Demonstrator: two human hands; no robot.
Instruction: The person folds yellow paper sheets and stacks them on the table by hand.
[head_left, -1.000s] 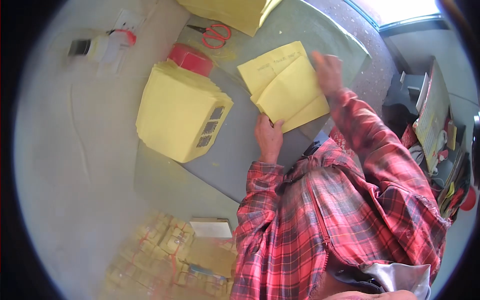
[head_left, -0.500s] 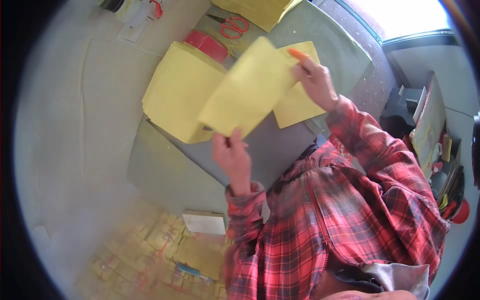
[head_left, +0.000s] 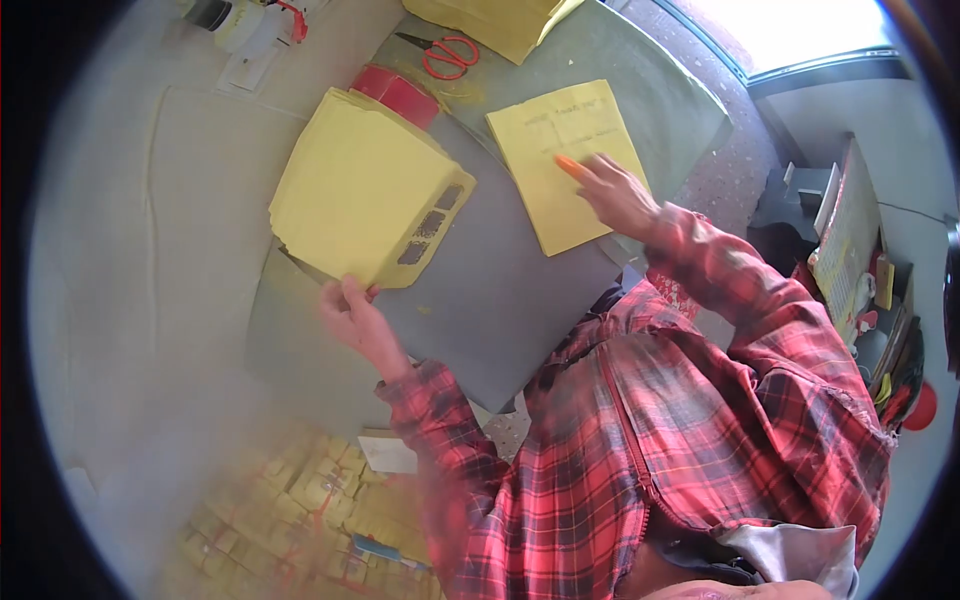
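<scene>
Pinching a dark-patched yellow paper stack (head_left: 355, 195) by its corner, the left hand (head_left: 362, 322) is narrow; the right hand (head_left: 618, 195), orange fingertip cover (head_left: 571, 168) outstretched, spreads over printed yellow rectangular sheets (head_left: 545, 205).

On the desk (head_left: 500, 310) before you, paper stack (head_left: 360, 190) at left, your left hand (head_left: 360, 322) at its near edge, paper pile (head_left: 560, 208) at right, your right hand (head_left: 618, 193) over it, box (head_left: 398, 95) behind the stack, scissors (head_left: 440, 66) beyond that
</scene>
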